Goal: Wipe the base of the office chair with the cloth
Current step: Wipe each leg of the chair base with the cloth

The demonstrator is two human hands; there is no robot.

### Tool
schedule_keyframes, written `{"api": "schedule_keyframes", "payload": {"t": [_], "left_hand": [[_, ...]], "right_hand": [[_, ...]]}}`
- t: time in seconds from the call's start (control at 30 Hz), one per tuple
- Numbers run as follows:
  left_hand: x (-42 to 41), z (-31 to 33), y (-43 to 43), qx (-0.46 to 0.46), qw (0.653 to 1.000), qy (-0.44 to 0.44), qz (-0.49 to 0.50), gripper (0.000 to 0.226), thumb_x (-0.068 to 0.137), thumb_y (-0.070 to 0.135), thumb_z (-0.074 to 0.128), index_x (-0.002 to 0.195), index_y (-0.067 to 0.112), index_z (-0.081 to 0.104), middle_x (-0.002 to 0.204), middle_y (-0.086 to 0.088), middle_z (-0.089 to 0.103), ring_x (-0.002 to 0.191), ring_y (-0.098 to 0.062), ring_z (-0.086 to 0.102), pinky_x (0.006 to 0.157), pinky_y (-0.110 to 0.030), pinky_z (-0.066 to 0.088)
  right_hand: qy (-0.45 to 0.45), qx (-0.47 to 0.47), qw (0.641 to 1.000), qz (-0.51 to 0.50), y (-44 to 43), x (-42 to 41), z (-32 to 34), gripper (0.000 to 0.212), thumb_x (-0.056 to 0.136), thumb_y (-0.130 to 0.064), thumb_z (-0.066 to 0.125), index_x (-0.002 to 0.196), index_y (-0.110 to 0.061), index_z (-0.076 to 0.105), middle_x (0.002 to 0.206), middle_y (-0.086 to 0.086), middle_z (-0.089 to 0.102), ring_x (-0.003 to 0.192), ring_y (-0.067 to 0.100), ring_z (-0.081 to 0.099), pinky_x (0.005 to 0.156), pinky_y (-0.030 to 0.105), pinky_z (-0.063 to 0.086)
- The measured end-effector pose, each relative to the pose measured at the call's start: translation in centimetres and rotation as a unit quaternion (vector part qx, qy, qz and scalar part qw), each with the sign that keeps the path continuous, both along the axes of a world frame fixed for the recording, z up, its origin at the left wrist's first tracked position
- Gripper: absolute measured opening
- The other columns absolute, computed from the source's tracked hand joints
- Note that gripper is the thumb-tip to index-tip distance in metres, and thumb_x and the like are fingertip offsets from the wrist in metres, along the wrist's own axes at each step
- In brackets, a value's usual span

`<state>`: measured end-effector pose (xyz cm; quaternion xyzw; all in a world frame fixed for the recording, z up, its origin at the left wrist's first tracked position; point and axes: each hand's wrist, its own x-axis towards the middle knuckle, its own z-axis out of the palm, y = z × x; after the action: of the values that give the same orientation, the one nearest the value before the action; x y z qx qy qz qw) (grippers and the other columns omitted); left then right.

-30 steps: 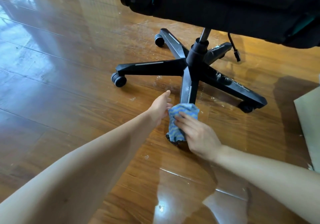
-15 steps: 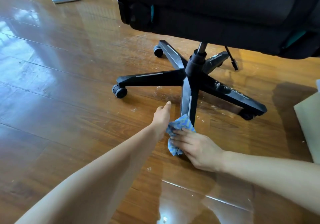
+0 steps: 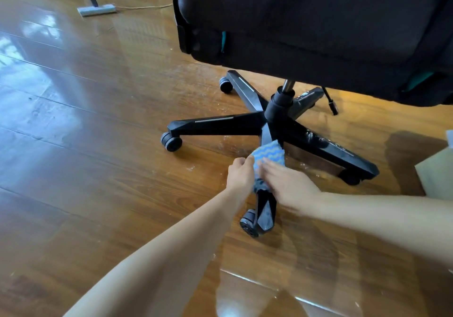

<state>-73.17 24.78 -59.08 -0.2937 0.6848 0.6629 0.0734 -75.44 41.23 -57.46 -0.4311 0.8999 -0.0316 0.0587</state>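
Observation:
The black office chair's star base (image 3: 215,123) stands on the wooden floor, its legs ending in castors. A blue cloth with wavy stripes (image 3: 268,153) lies wrapped over the leg that points toward me, partway between the hub and its castor (image 3: 250,226). My right hand (image 3: 286,184) presses flat on the cloth from the right. My left hand (image 3: 241,174) pinches the cloth's left edge against the same leg. The chair seat (image 3: 318,22) hangs above and hides the far legs in part.
A cardboard piece (image 3: 436,177) lies on the floor at the right edge. A grey power strip with a cord (image 3: 96,10) sits far left at the back. A lever (image 3: 329,102) hangs below the seat. White specks dot the glossy wooden floor around the base.
Both hands and the cloth have slid along the near leg toward the hub, baring the leg's end and its castor. The camera has tilted up and shows more of the seat.

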Motion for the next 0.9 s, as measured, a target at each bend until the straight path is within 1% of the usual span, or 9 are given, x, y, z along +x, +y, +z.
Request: {"api": "schedule_keyframes", "payload": {"t": [0.07,0.13,0.3,0.43,0.53,0.6,0.67,0.77,0.9], "left_hand": [[-0.4,0.2,0.2,-0.015,1.000,-0.002,0.004,0.050,0.109,0.047,0.041,0.148,0.017,0.054,0.144,-0.008,0.058,0.119,-0.028,0.057,0.101,-0.041,0.046],[-0.3,0.0,0.5,-0.018,1.000,-0.010,0.013,0.050,0.110,0.046,0.039,0.149,0.018,0.053,0.147,-0.008,0.056,0.125,-0.030,0.057,0.109,-0.045,0.046],[0.7,-0.9,0.9,-0.010,1.000,-0.007,0.022,0.049,0.110,0.044,0.035,0.146,0.017,0.053,0.144,-0.007,0.056,0.121,-0.029,0.056,0.106,-0.046,0.045],[1.3,-1.6,0.4,-0.011,0.999,-0.025,0.020,0.050,0.110,0.046,0.035,0.145,0.014,0.054,0.139,-0.010,0.061,0.126,-0.032,0.059,0.110,-0.047,0.046],[1.5,-1.7,0.1,-0.004,0.999,-0.030,0.019,0.050,0.110,0.045,0.034,0.147,0.016,0.052,0.136,-0.007,0.062,0.123,-0.029,0.060,0.110,-0.047,0.046],[1.2,-1.7,0.0,0.001,0.999,-0.020,0.026,0.049,0.109,0.044,0.036,0.144,0.015,0.054,0.130,-0.007,0.065,0.119,-0.028,0.062,0.106,-0.045,0.048],[1.1,-1.6,-0.1,0.007,0.999,-0.018,0.035,0.048,0.109,0.044,0.037,0.142,0.015,0.055,0.129,-0.007,0.066,0.118,-0.027,0.063,0.107,-0.046,0.048],[1.1,-1.7,-0.1,0.031,0.998,-0.039,0.037,0.046,0.108,0.041,0.037,0.142,0.015,0.054,0.129,-0.009,0.065,0.111,-0.025,0.061,0.102,-0.044,0.049],[1.2,-0.9,-0.3,0.050,0.996,-0.045,0.064,0.044,0.106,0.032,0.036,0.137,0.010,0.058,0.115,-0.011,0.065,0.094,-0.028,0.058,0.090,-0.042,0.049]], "right_hand": [[-0.013,0.020,0.997,0.071,1.5,0.3,1.3,0.063,0.095,-0.025,0.027,0.149,-0.007,0.052,0.156,0.008,0.049,0.148,0.021,0.042,0.110,0.039,0.051],[0.008,0.038,0.992,0.121,1.8,-1.5,2.1,0.059,0.091,-0.020,0.033,0.141,-0.007,0.061,0.150,0.009,0.056,0.141,0.022,0.052,0.108,0.040,0.052],[0.041,0.073,0.996,0.036,-1.0,-8.8,2.4,0.056,0.101,-0.009,0.045,0.156,-0.013,0.043,0.166,0.002,0.033,0.155,0.013,0.025,0.126,0.035,0.025],[0.058,0.071,0.995,-0.040,-3.7,-10.4,2.2,0.048,0.106,-0.017,0.039,0.154,-0.013,0.042,0.165,0.002,0.034,0.156,0.015,0.023,0.124,0.037,0.028],[0.068,0.107,0.992,0.023,-3.5,-6.3,2.0,0.037,0.098,-0.022,0.048,0.133,-0.018,0.058,0.140,-0.002,0.054,0.136,0.019,0.048,0.098,0.037,0.051],[0.055,0.118,0.986,0.107,-2.3,-3.5,1.9,0.032,0.095,-0.029,0.044,0.119,-0.021,0.063,0.121,-0.006,0.059,0.121,0.017,0.056,0.084,0.034,0.054],[0.026,0.103,0.983,0.150,-1.5,-2.7,2.3,0.040,0.094,-0.034,0.034,0.113,-0.019,0.065,0.113,-0.004,0.062,0.114,0.018,0.059,0.085,0.034,0.054],[0.070,0.129,0.972,0.181,-2.6,-3.9,2.4,0.031,0.098,-0.033,0.039,0.102,-0.015,0.064,0.101,0.001,0.064,0.103,0.024,0.060,0.089,0.038,0.050],[0.170,0.175,0.967,0.076,-5.5,-8.8,2.6,0.036,0.102,-0.033,0.036,0.105,-0.014,0.066,0.109,0.007,0.066,0.110,0.028,0.059,0.101,0.041,0.043]]}}
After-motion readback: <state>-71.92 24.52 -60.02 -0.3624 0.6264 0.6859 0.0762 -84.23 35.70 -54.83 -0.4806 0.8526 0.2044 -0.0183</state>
